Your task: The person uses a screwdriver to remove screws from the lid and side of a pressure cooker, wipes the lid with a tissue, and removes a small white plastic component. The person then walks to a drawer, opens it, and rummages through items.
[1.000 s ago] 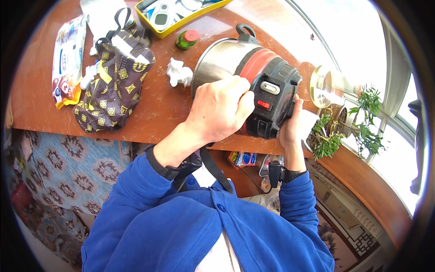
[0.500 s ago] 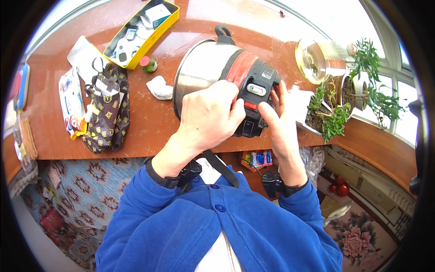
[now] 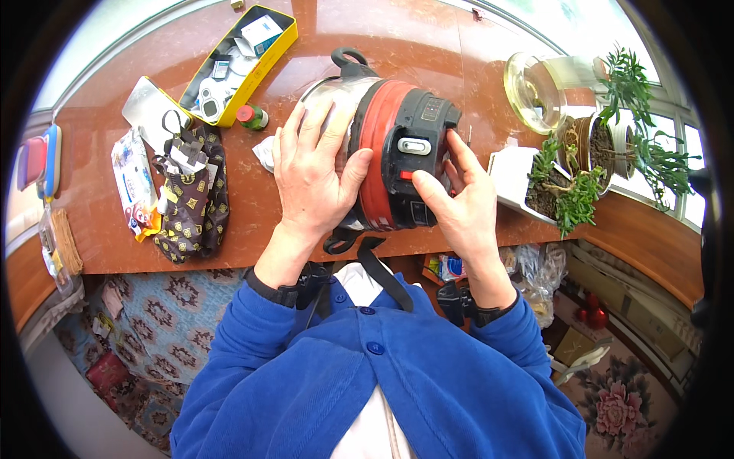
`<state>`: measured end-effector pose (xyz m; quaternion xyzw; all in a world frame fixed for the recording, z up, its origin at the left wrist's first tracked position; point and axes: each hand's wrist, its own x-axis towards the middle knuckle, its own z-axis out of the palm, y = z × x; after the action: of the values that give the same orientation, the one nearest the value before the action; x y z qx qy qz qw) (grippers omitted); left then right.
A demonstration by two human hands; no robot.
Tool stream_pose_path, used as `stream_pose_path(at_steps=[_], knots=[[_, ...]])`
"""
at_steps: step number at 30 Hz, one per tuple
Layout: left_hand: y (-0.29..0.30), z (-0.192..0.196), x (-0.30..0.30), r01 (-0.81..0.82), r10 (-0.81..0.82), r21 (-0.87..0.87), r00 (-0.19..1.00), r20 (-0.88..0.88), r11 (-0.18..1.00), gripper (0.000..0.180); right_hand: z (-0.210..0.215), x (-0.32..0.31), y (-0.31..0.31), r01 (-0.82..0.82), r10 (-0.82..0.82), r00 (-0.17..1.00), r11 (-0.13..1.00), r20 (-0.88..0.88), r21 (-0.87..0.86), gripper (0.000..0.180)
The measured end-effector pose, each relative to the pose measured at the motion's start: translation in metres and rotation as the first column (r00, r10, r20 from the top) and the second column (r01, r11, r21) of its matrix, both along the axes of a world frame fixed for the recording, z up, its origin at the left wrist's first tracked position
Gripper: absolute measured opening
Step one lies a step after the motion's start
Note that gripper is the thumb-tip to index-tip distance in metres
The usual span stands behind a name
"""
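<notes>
Head view: yellow tin (image 3: 284, 40) holds small boxes (image 3: 260, 30)

Left hand (image 3: 313, 180) now spread flat on the cooker (image 3: 382, 153); right hand (image 3: 455, 206) has shifted onto its black panel (image 3: 417, 164).

A steel pressure cooker with a red band and a black base (image 3: 394, 153) lies on its side on the reddish-brown wooden table (image 3: 428, 46). The left hand (image 3: 313, 172) rests flat on its steel body, fingers spread. The right hand (image 3: 459, 206) touches the black base, thumb near a small red button. Left of the cooker lie a crumpled white tissue (image 3: 264, 151), a small green bottle with a red cap (image 3: 251, 117) and an open yellow tin of small items (image 3: 237, 65). A dark patterned pouch (image 3: 191, 195) sits farther left. Right of the cooker stand a white planter with green plants (image 3: 562, 187) and a clear glass bowl (image 3: 531, 88).
</notes>
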<state>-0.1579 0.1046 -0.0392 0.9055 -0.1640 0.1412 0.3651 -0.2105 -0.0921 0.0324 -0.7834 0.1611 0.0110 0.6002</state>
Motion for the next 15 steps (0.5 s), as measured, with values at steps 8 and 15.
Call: stream_pose_path(at_steps=[8,15], knots=[[0.002,-0.003,0.004,-0.010,0.013,-0.051,0.999,0.051,0.999,0.057,0.001,0.004,-0.001,-0.028,0.030,0.999,0.997,0.018,-0.069,0.084],[-0.005,0.000,0.006,0.004,-0.002,-0.043,0.998,0.066,0.999,0.056,-0.004,-0.003,-0.014,0.008,-0.008,1.000,0.994,0.004,0.108,0.088]])
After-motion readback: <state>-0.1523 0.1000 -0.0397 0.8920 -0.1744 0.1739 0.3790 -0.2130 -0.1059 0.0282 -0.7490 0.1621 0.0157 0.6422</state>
